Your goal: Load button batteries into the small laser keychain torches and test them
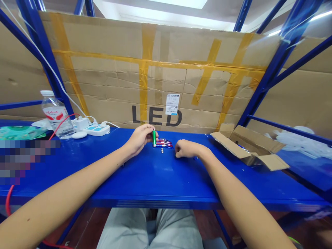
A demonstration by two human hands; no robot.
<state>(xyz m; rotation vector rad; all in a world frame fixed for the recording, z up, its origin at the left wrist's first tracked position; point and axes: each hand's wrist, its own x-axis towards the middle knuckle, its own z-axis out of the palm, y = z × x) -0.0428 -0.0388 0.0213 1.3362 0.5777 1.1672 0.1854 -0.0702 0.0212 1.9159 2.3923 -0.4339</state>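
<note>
My left hand (141, 139) pinches a small green flashlight tube (154, 138), shiny and held upright just above the blue table (160, 180). Right behind it lie several slim metallic tubes (163, 143) in red, purple and blue, side by side, with clip-like ends towards the right. A few tiny silver round pieces (162, 150) sit in front of that row. To the right, my right hand (185, 149) is closed low over the table, its fingertips curled under; whatever they hold is hidden. A small blue piece (195, 158) shows beside the right wrist.
An open cardboard box (249, 147) stands on the right. On the left are a water bottle (56, 114), a white power strip (97, 128) and a red cable (62, 121). A large cardboard sheet (111, 79) closes off the back between blue posts.
</note>
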